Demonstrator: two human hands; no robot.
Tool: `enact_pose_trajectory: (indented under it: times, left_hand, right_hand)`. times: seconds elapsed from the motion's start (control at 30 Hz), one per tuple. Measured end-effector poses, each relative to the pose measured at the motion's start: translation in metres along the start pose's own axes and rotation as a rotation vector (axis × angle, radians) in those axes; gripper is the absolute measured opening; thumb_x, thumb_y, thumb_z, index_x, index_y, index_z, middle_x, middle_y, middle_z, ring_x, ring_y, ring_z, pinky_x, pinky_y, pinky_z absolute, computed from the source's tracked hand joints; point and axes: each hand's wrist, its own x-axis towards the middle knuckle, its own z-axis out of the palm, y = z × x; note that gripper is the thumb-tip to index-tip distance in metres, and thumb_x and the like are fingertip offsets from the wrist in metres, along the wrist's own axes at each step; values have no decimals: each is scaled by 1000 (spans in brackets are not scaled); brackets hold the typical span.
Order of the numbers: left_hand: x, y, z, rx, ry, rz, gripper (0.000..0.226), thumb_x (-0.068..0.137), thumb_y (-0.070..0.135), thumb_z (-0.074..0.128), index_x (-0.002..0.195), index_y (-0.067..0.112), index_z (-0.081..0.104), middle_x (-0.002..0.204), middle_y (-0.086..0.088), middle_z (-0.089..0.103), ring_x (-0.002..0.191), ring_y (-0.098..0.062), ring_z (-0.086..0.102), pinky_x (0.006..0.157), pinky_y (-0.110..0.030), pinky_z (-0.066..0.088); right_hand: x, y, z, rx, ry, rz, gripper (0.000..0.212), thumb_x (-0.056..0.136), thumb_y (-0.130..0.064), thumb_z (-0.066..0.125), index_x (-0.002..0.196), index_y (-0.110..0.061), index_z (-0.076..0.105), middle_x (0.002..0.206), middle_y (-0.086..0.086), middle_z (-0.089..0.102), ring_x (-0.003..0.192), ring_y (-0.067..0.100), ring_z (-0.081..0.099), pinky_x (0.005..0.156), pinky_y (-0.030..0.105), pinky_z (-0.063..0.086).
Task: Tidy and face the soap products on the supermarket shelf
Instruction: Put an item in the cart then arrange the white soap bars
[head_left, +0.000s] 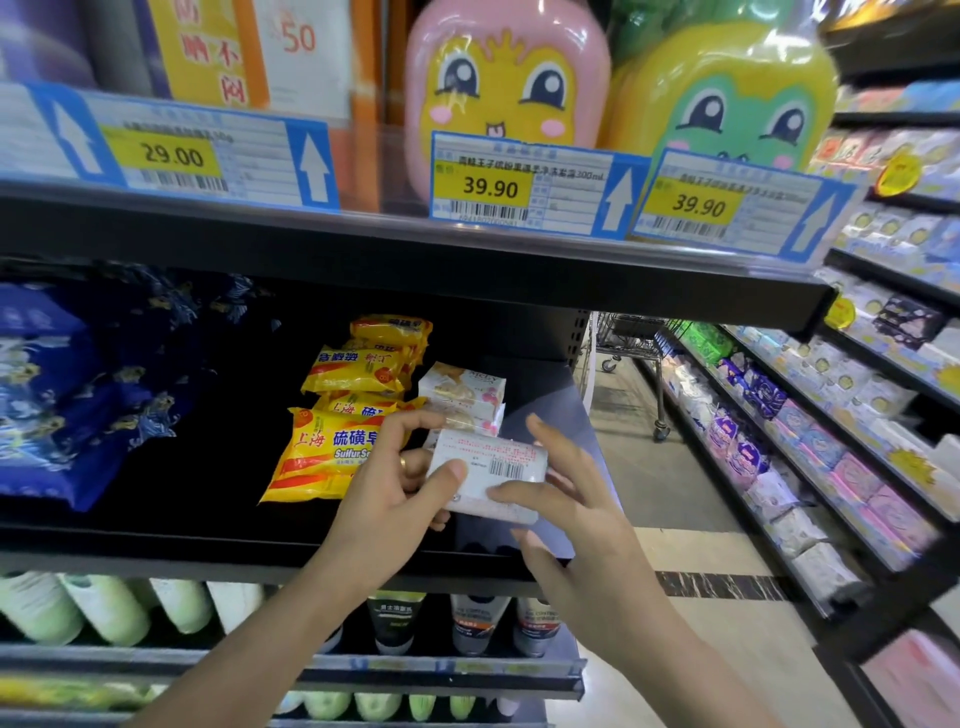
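A white soap packet (491, 475) with red print and a barcode facing me is held in front of the dark middle shelf (218, 540). My left hand (395, 488) grips its left end, thumb on the front. My right hand (566, 499) pinches its right end, thumb on the front and fingers behind. Behind the packet stands a small stack of white-and-pink soap packets (462, 395). To the left lie several yellow sulfur soap packets (332, 447), some tilted and one upside down.
Blue patterned packs (67, 395) fill the shelf's left side. Price tags line the upper shelf edge (488, 189) below cartoon bottles. Tubes and bottles (467, 623) stand on the shelf below. An aisle with a trolley (628, 338) and stocked shelves runs to the right.
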Motion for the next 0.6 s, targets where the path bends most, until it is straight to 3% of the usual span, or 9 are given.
enact_pose_trajectory:
  times: [0.17,0.33,0.43,0.6]
  left_hand:
    - [1,2,1,-31,17,-17,41,89,52,68,125,43,51,97,-1,80,65,-16,67,62,-29,58]
    - [-3,5,1,24,-5,18,41,87,68,58,122,48,53,92,-2,77,73,-22,74,63,-33,61]
    - [-5,6,3,52,-48,36,43,89,66,60,128,50,51,104,4,78,87,-21,77,67,-34,63]
    - [-7,9,5,152,-75,64,63,83,56,74,138,57,43,135,24,65,115,-7,71,81,-36,64]
  right_hand:
    - [4,0,-2,74,76,26,49,87,1,72,126,-28,68,152,-13,45,137,13,51,107,21,43]
    - [-2,-2,-5,223,92,151,42,91,-8,69,127,-29,68,147,-8,52,143,13,45,110,25,43]
    - [-2,-4,-5,313,125,239,37,94,-14,67,126,-31,68,141,-9,56,141,17,48,105,36,50]
    - [0,-6,-9,466,114,371,33,99,-22,61,128,-39,64,130,-4,68,120,25,63,95,42,53]
